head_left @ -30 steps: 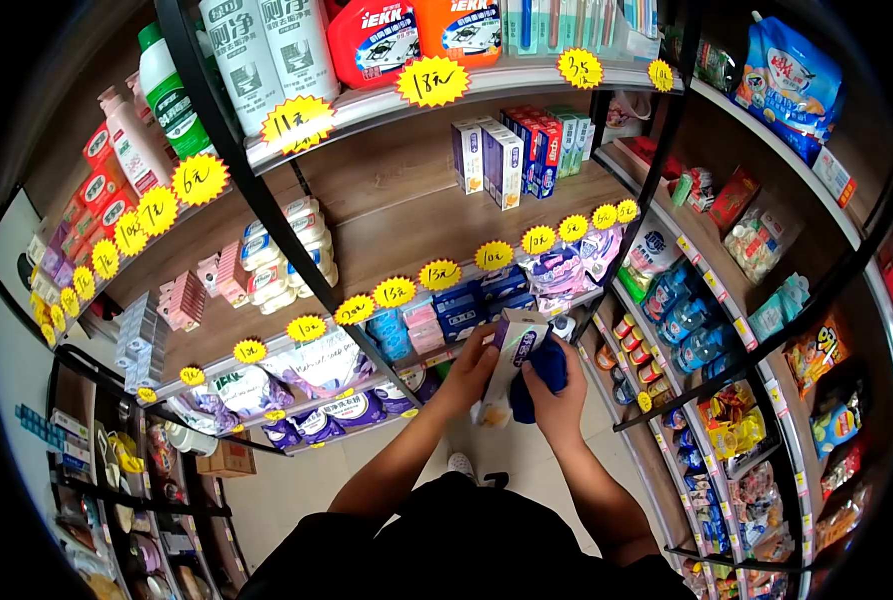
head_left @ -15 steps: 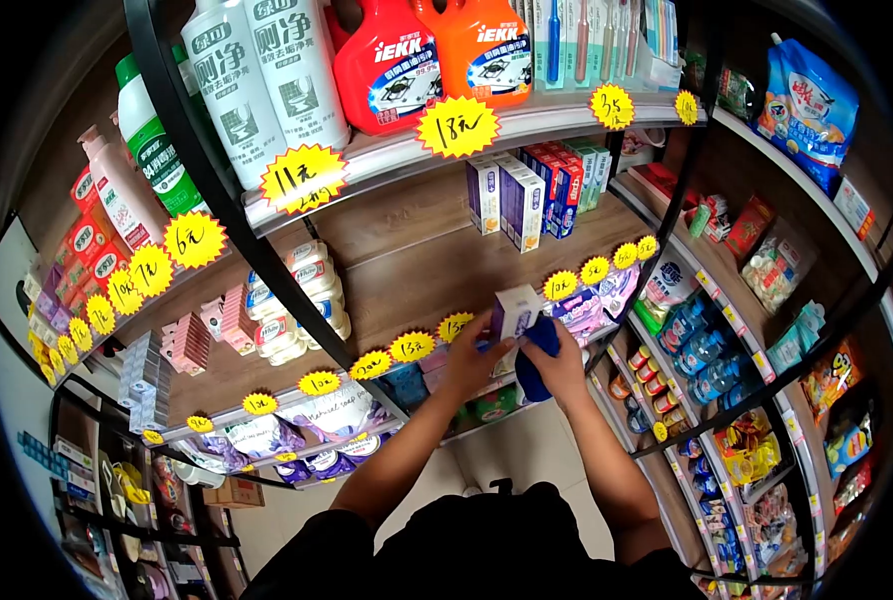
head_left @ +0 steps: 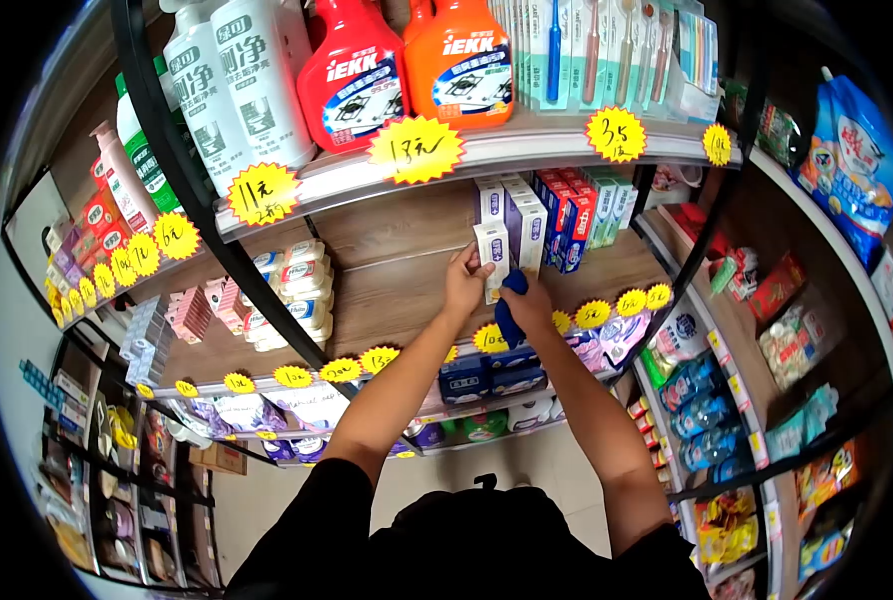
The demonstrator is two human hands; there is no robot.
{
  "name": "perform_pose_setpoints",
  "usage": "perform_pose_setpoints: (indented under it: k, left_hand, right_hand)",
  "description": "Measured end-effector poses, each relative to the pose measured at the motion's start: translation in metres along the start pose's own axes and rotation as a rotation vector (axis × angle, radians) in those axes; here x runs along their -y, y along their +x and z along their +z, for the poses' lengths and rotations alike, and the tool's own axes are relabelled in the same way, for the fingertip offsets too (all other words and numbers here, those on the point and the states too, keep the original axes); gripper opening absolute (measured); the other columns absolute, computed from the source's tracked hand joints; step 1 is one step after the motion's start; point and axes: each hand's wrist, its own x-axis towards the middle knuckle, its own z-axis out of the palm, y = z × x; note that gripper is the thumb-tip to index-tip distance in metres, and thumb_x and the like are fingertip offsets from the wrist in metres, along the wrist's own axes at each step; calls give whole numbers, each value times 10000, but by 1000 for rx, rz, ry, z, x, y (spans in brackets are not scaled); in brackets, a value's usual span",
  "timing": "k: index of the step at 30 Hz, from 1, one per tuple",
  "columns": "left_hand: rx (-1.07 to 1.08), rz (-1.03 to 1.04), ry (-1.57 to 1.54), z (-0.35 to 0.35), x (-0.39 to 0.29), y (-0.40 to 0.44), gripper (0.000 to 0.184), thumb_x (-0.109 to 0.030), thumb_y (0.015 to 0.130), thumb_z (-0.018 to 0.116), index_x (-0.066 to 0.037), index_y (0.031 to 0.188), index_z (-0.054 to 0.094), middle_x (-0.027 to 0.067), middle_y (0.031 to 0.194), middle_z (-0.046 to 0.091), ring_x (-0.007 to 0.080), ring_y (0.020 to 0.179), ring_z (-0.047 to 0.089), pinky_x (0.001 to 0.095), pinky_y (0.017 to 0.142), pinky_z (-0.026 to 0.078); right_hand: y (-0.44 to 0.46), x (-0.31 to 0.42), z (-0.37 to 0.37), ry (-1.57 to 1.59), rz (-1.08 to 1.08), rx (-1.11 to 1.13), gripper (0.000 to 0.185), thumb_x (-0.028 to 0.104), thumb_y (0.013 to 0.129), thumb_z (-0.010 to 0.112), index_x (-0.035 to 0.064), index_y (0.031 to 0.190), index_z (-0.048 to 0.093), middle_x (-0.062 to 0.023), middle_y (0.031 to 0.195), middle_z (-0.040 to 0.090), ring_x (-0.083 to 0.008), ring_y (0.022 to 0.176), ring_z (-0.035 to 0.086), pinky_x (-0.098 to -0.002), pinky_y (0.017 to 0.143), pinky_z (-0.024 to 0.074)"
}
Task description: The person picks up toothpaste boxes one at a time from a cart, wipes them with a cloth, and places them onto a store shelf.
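A white and purple toothpaste box stands upright at the front of the middle shelf, gripped along its left side by my left hand. Bunched in my right hand is a dark blue cloth, close to the box's lower right side. Matching purple and white boxes stand in a row just behind. Red and blue toothpaste boxes are to their right, followed by green and white boxes.
Overhead, a shelf edge with yellow price tags carries spray bottles and toothbrush packs. A black upright post crosses at left, beside stacked soap packs. Another post rises at right before shelves of packaged goods.
Both hands have moved up and forward from in front of the shelf edge, bringing the toothpaste box to the row and the blue cloth beside it. The view has shifted too.
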Motion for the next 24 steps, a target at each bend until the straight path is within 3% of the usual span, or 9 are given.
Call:
perform_pose_setpoints:
  k: [2,5,6,8,10,15,17,24]
  left_hand:
    - [-68,-59,7,11,17,12,491,77,863,703,-16,1339,622,49,1068,636,146,970,600,284,898,494]
    - [-100,-50,32,19,52,28,477,70,872,696,-9,1336,616,34,1027,648,146,963,599,280,886,496]
    - [-90,-13,107,21,45,30,458,61,883,683,-1,1331,610,31,1014,664,141,951,607,285,881,499]
    - [-65,-2,106,25,47,36,449,59,885,680,1,1325,612,36,1027,669,137,947,606,285,878,497]
    - [-53,26,161,26,52,45,471,62,864,696,0,1324,619,89,1025,680,169,912,633,297,852,510]
    - [-99,26,288,30,50,59,442,33,877,690,6,1313,621,110,1049,669,180,926,630,314,869,507]
    - [-113,2,350,31,45,57,428,22,890,677,15,1313,617,113,1080,661,177,951,623,323,895,504]
    - [-136,-51,377,37,41,67,443,-29,888,708,27,1317,610,157,1148,657,220,1015,639,348,928,505]
  right_hand:
    - [12,-8,1,44,80,31,425,273,775,768,-22,1071,690,-186,948,726,-321,894,714,-410,820,540]
    - [28,-27,8,329,263,326,320,207,825,752,12,1075,706,-101,919,716,-221,813,702,-354,725,555]
    - [30,-24,6,335,262,342,320,207,825,752,12,1075,706,-101,919,716,-221,813,702,-354,725,555]
    - [33,-15,5,495,489,381,258,176,854,738,28,1061,696,-84,904,704,-214,765,694,-357,655,565]
    - [42,-24,13,576,545,418,244,173,860,737,32,1053,687,-93,901,703,-225,747,693,-373,637,572]
    - [55,-35,29,737,660,460,205,162,873,729,36,1024,673,-113,885,700,-252,705,693,-415,601,589]
    - [64,-30,36,802,772,433,224,97,842,744,-16,1018,665,-131,889,694,-268,724,700,-407,618,592]
    - [77,-36,64,876,736,293,253,92,851,752,-8,1065,662,-123,925,707,-272,736,712,-425,610,602]
